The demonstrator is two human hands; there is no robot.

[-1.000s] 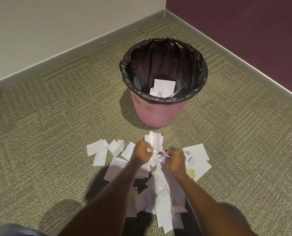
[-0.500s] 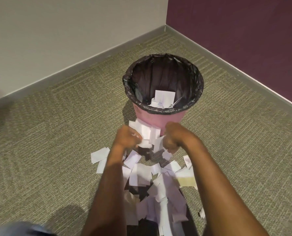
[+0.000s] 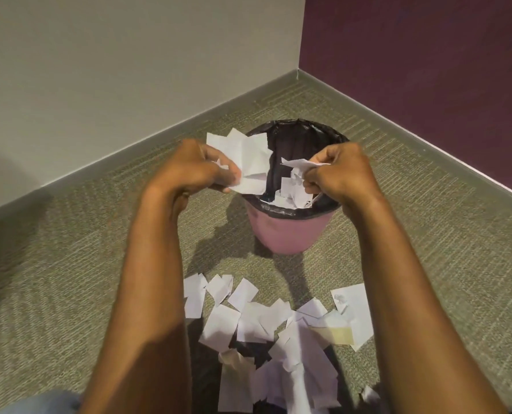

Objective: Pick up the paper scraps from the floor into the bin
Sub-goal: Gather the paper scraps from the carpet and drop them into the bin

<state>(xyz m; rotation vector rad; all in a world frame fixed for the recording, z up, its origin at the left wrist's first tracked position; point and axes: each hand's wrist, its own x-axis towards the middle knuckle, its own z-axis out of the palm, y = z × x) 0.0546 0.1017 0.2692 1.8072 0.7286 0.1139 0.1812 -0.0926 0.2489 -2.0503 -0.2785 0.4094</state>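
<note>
A pink bin [image 3: 287,234] with a black liner stands on the carpet near the room corner, with some white scraps [image 3: 290,194] lying inside. My left hand [image 3: 195,168] is closed on a bunch of white paper scraps [image 3: 245,162] held over the bin's left rim. Over the right rim, my right hand [image 3: 338,171] grips a few smaller scraps [image 3: 301,164]. Several more white scraps [image 3: 266,333] lie heaped on the floor in front of the bin, between my forearms.
A cream wall [image 3: 114,70] and a maroon wall [image 3: 428,55] meet in the corner just behind the bin, each with a grey skirting. Olive carpet [image 3: 69,264] spreads left and right of the pile. A yellowish scrap [image 3: 338,334] lies among the white ones.
Both hands rose from the floor pile with scraps in them and moved forward over the bin's mouth. The view tilted up toward the corner.
</note>
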